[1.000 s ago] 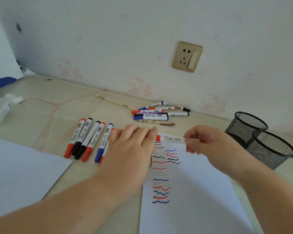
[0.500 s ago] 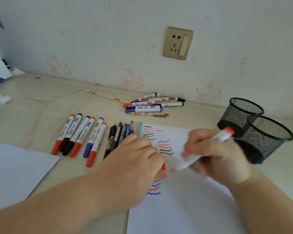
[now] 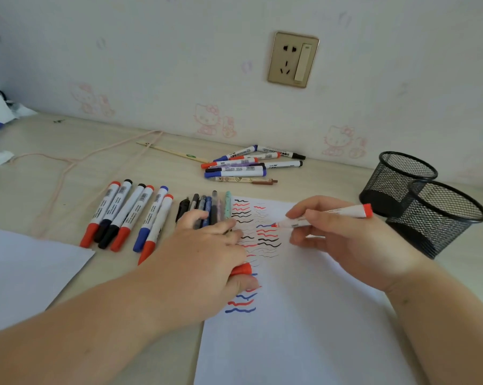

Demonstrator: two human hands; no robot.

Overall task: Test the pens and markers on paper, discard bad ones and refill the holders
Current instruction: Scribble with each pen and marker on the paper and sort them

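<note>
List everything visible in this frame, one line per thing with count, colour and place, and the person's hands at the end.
Marker in hand: one, white with red end, uncapped, tip over the squiggles.
Red cap: one, under the left hand.
Markers in a row: six, white; red, black and blue caps; left of the test sheet.
Thin pens: several, dark, blue and mint; exact count unclear; by the sheet's left edge.
Pile of markers and pens: about seven, near the wall.
Test sheet: one, white, red, blue and black squiggles.
Second sheet: one, white, far left.
Mesh holders: two, black, right, touching.
Wall socket: one, gold.
Cord: pinkish, back left.
Left hand: holds the red cap, rests on the sheet.
Right hand: grips the marker.
</note>
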